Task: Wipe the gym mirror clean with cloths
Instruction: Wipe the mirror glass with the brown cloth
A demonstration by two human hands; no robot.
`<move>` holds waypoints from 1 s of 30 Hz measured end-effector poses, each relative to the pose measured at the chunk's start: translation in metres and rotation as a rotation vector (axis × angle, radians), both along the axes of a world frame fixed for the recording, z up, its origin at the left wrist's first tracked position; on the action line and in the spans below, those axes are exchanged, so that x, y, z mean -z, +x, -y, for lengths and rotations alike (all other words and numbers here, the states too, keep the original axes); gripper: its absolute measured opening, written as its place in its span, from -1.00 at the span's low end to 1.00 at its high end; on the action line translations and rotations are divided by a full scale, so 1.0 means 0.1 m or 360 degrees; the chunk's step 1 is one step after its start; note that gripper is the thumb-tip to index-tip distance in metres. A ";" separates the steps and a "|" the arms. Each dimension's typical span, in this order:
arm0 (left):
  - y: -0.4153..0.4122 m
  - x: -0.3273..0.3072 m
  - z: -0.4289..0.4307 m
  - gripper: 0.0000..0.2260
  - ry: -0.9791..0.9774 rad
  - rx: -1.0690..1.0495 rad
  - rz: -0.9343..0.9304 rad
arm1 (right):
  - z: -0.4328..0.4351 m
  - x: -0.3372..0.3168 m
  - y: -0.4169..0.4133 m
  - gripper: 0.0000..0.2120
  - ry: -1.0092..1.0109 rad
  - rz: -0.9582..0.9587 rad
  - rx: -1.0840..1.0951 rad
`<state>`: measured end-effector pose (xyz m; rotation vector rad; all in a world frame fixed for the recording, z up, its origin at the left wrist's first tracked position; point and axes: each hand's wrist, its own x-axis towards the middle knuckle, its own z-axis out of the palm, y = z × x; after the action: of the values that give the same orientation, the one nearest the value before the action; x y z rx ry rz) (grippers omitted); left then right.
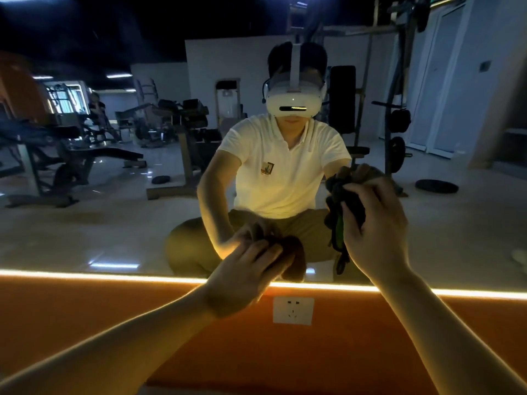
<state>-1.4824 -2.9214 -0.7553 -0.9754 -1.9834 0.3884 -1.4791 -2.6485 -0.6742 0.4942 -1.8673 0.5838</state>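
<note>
Wiping mirror (114, 223): left hand (245, 269), fingers near straight, presses brown cloth (295, 253) at 6 o'clock; right hand (376, 223) grips dark cloth (340, 201) at 3 o'clock. Next: likely upward strokes.

Person in headset (292, 102), polo shirt (282, 181) and trousers (194, 246).
White headset with a strap over the crown; pale short-sleeved shirt with a small chest patch (267, 168); khaki trousers; left hand (245, 277) and right hand (376, 232) bare.
</note>
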 end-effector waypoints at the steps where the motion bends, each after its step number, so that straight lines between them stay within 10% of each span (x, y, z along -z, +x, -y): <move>1: 0.00 -0.03 0.04 -0.42 -0.0152 -0.0002 -0.0013 | -0.02 0.01 -0.01 -0.76 0.0013 0.0007 -0.0005; 10: -0.23 -1.50 -0.57 -0.56 0.1092 0.0054 -0.0322 | -0.20 -0.01 -0.12 -0.79 -0.0088 -0.0135 -0.0049; 19: 0.00 0.17 -0.61 -0.52 -0.0222 0.0006 0.0063 | -0.50 0.06 -0.14 -0.78 -0.0153 -0.0142 -0.0133; 23: 0.01 -0.13 -0.61 -0.53 -0.0410 0.0012 -0.0064 | -0.66 0.09 -0.11 -0.79 -0.0148 -0.0125 -0.0166; 30: -0.11 -1.52 -1.19 -0.62 0.1073 -0.0016 -0.0295 | -0.89 0.18 -0.04 -0.76 -0.0186 -0.0050 -0.0181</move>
<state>-1.4932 -2.8021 -0.6033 -0.4771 -1.7608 -0.1823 -1.4831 -2.5595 -0.6926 0.5317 -1.7720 0.7528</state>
